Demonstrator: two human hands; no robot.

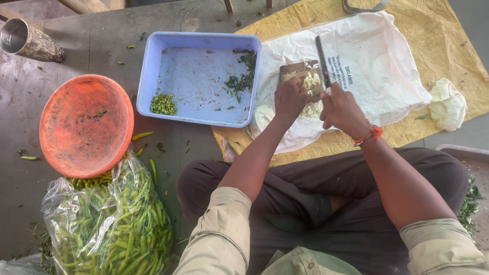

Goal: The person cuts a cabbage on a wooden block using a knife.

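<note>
A grey concrete floor [102, 46] fills the frame, with a yellow cloth [458, 56] spread across the upper right and a white plastic sack [377, 66] laid over it. Just right of centre, the right hand [342, 108] is closed round the handle of a knife [322, 58], blade pointing up the frame. The left hand [289, 97] presses, fingers curled, on pale chopped pieces [309, 81] lying on a small wooden board [298, 71]. The hands are close, nearly touching. As I judge it, the blade runs just beside the left fingertips, so a slip on the loose sack could nick them or shift the board. To the left of the board sits a blue tray [198, 38] holding chopped green chillies [163, 104]. Further left is an orange bowl [86, 125], and at lower left a clear bag of whole chillies [117, 224]. A steel cup [25, 38] lies at upper left.
</note>
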